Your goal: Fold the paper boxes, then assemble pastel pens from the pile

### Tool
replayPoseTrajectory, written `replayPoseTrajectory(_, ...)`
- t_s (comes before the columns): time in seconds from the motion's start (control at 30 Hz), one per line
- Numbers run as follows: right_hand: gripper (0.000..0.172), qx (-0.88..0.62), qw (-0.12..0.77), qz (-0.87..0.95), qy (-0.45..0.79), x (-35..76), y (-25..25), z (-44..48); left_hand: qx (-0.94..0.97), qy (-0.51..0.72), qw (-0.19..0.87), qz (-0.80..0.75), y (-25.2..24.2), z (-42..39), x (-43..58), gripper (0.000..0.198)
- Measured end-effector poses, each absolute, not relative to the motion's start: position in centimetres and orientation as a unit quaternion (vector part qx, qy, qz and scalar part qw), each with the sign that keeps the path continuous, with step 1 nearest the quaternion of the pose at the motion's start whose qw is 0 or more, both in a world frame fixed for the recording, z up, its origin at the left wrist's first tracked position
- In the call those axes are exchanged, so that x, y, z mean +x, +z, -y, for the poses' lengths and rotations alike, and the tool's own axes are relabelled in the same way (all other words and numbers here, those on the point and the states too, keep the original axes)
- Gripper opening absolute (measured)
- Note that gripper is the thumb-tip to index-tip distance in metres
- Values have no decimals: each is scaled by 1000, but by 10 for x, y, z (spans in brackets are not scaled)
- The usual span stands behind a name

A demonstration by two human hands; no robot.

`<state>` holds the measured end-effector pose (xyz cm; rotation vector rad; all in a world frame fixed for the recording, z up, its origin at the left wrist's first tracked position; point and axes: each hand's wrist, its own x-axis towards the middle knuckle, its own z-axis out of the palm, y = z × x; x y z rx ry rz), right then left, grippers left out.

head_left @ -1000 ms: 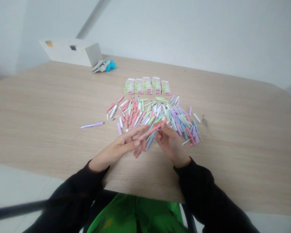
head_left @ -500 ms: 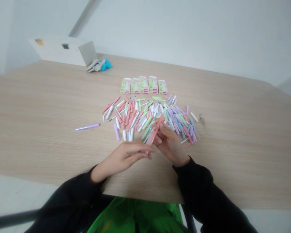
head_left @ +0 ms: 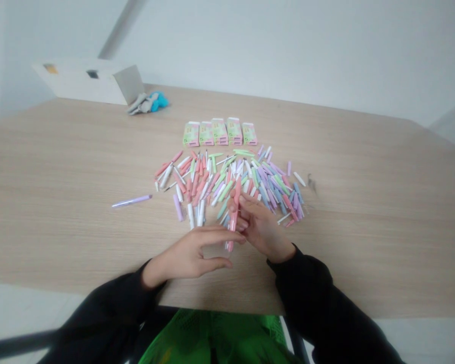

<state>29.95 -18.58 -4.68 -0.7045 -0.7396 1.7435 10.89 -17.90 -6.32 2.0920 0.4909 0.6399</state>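
A pink pen (head_left: 233, 221) with a clear sleeve over its lower end is pinched between the thumb and fingers of my right hand (head_left: 258, 222). It points up and away from me, tilted slightly to the right. My left hand (head_left: 197, 251) reaches in from the left, with thumb and fingers apart around the clear end. Its stretched fingers cross in front of the pen; whether they press on it I cannot tell. Beyond both hands spreads a loose pile of pen parts (head_left: 224, 192) in pink, white, green, purple and blue.
Several small green-and-pink boxes (head_left: 220, 132) stand in a row behind the pile. One purple pen (head_left: 132, 201) with a clear sleeve lies apart at the left. Grey and blue gloves (head_left: 148, 102) rest beside a white box (head_left: 87, 83) at the table's back left.
The pink pen has swung more upright, and its clear end now shows below my left fingers. My left thumb has moved away from the fingers, leaving a wider gap. My right hand still holds the pen.
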Motion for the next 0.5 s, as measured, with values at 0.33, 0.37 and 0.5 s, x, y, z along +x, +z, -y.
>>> replayPoseTrajectory(0.33,18,-291,548,290,729,298,-49,185,850,288,405,-177,-69,180,114,33)
replayPoseTrajectory(0.37,18,-293,545,291,730,298,-50,185,852,280,405,-179,-69,180,114,33)
replayPoseTrajectory(0.5,16,-299,528,304,734,297,-51,185,856,263,403,-189,-69,179,110,36)
